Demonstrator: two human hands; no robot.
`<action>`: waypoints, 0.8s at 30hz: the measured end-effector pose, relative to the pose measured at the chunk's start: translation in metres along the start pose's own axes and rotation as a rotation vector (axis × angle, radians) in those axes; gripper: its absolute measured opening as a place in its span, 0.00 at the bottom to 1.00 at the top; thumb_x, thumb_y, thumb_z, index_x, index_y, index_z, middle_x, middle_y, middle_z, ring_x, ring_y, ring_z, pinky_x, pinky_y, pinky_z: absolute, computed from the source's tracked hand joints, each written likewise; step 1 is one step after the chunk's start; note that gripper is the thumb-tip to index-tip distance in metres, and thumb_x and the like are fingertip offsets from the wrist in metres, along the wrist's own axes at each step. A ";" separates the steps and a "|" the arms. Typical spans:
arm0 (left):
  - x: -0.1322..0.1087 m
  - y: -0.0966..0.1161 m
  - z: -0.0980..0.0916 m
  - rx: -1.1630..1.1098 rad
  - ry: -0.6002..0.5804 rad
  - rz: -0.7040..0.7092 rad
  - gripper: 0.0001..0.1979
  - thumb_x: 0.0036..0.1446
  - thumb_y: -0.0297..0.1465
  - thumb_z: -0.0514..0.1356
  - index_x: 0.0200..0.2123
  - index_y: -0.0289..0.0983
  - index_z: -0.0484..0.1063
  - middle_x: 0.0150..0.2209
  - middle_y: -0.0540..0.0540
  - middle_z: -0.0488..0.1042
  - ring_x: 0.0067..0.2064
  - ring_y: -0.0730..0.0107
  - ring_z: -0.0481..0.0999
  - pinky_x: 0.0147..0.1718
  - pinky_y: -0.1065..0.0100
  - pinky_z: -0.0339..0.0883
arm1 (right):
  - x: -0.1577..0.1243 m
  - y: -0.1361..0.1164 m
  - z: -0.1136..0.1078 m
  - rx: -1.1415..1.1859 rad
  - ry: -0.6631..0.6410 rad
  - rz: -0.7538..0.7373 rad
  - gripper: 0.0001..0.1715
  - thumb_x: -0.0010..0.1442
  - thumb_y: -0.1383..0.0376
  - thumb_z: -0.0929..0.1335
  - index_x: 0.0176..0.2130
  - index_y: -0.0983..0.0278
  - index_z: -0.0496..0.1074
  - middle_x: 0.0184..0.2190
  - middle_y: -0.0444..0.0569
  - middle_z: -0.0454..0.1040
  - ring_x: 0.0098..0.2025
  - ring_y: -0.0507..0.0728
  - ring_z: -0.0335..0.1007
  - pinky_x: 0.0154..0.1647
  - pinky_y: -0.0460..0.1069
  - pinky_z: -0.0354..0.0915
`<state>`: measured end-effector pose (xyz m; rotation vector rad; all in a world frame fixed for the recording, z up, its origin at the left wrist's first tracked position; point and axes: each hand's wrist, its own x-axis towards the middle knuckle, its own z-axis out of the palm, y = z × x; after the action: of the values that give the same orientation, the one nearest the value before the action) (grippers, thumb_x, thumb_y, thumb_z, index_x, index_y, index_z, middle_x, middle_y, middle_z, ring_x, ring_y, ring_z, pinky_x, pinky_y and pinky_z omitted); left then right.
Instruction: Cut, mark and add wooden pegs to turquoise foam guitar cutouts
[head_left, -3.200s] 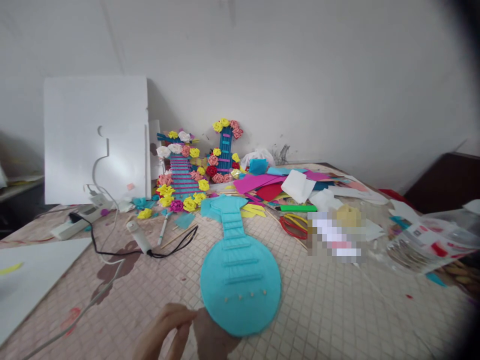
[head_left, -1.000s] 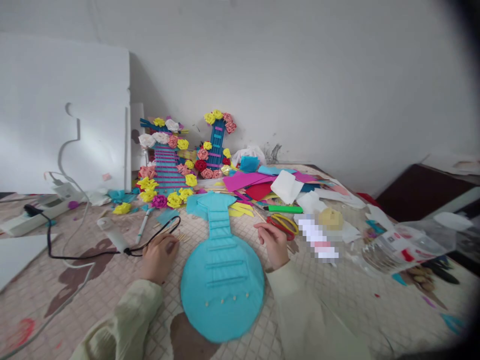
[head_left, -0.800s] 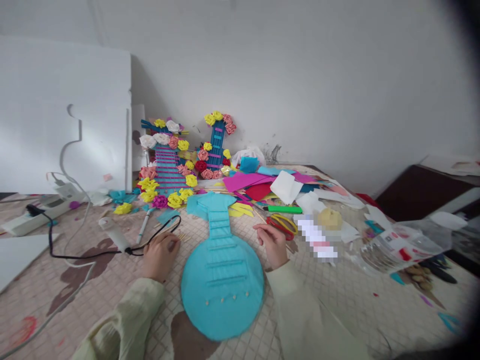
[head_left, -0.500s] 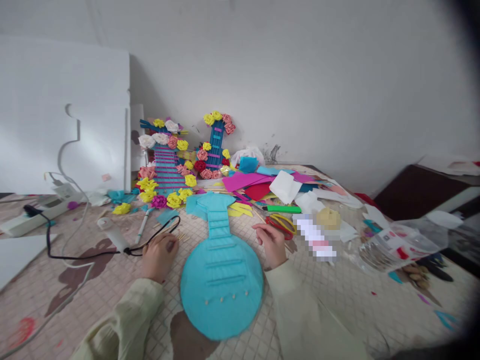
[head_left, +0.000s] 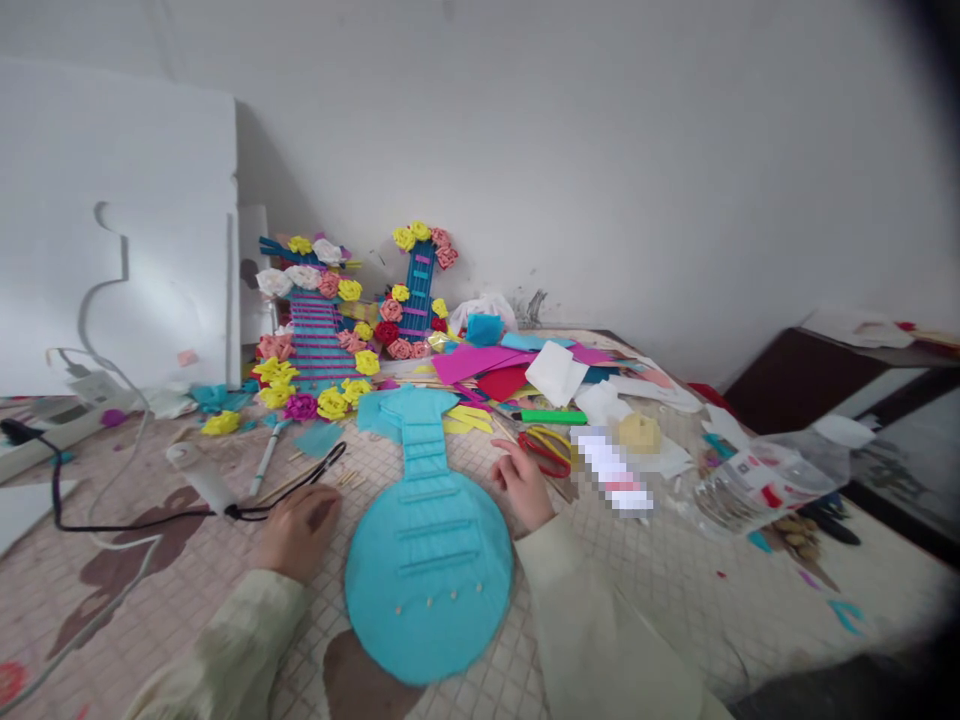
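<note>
A flat turquoise paper guitar shape [head_left: 431,640] lies on the table between my hands, its round body towards me and its neck pointing away. Several raised strips cross it, and a row of small pale pegs sits low on the body. To its left rests my left hand [head_left: 300,532], fingers curled in, with nothing visible in them. Close beside that hand are a black cord [head_left: 322,470] and a white glue gun [head_left: 201,480]. On the other side, my right hand [head_left: 523,488] hovers or rests beside the body, index finger stretched out, holding nothing visible. Red-and-yellow scissors [head_left: 546,455] lie just beyond it.
Behind stand two flower-trimmed guitar shapes [head_left: 315,335] [head_left: 416,300]. Coloured paper sheets [head_left: 480,362], a green cutter [head_left: 553,417] and short sticks [head_left: 346,478] lie about. At right is a clear plastic container [head_left: 757,480]; at left, a power strip [head_left: 52,425] with cables.
The whole view has shifted slightly, so most things appear further left. My right index finger looks a little more extended. The turquoise guitar shape stays flat on the table.
</note>
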<state>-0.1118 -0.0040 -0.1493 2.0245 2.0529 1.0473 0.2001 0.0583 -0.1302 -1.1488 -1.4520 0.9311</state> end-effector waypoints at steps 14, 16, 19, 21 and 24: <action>-0.117 0.020 -0.011 -0.266 -0.137 -0.044 0.21 0.49 0.44 0.56 0.44 0.41 0.72 0.45 0.46 0.74 0.47 0.61 0.73 0.47 0.65 0.69 | -0.021 -0.005 -0.012 -0.073 -0.240 0.066 0.15 0.45 0.64 0.69 0.36 0.63 0.75 0.29 0.47 0.76 0.30 0.55 0.69 0.35 0.50 0.65; -0.120 0.030 -0.014 -0.405 -0.148 -0.177 0.21 0.48 0.44 0.58 0.44 0.41 0.72 0.46 0.47 0.74 0.49 0.61 0.72 0.50 0.65 0.66 | -0.021 -0.009 -0.012 -0.019 -0.209 0.105 0.15 0.44 0.64 0.69 0.36 0.65 0.74 0.32 0.49 0.76 0.34 0.56 0.70 0.37 0.51 0.66; -0.120 0.053 -0.026 -0.693 -0.146 -0.362 0.23 0.45 0.45 0.61 0.44 0.42 0.71 0.47 0.47 0.73 0.50 0.59 0.71 0.51 0.64 0.66 | -0.024 -0.019 -0.014 0.071 -0.162 0.150 0.16 0.43 0.64 0.69 0.35 0.66 0.73 0.36 0.51 0.75 0.39 0.58 0.71 0.41 0.52 0.65; -0.120 0.068 -0.034 -0.852 -0.134 -0.465 0.24 0.44 0.45 0.62 0.44 0.42 0.70 0.47 0.47 0.73 0.50 0.58 0.71 0.49 0.64 0.68 | -0.028 -0.029 -0.017 0.126 -0.126 0.174 0.16 0.43 0.63 0.69 0.36 0.65 0.73 0.37 0.51 0.75 0.40 0.58 0.70 0.43 0.52 0.65; -0.125 0.081 -0.042 -0.970 0.008 -0.620 0.24 0.42 0.42 0.65 0.44 0.43 0.70 0.50 0.48 0.71 0.53 0.56 0.68 0.50 0.64 0.67 | -0.037 -0.045 -0.022 0.205 -0.061 0.204 0.16 0.44 0.61 0.70 0.35 0.65 0.73 0.37 0.50 0.75 0.40 0.58 0.70 0.43 0.52 0.65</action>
<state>-0.0474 -0.1428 -0.1265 0.8455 1.4918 1.4576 0.2149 0.0113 -0.0926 -1.1369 -1.2693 1.2367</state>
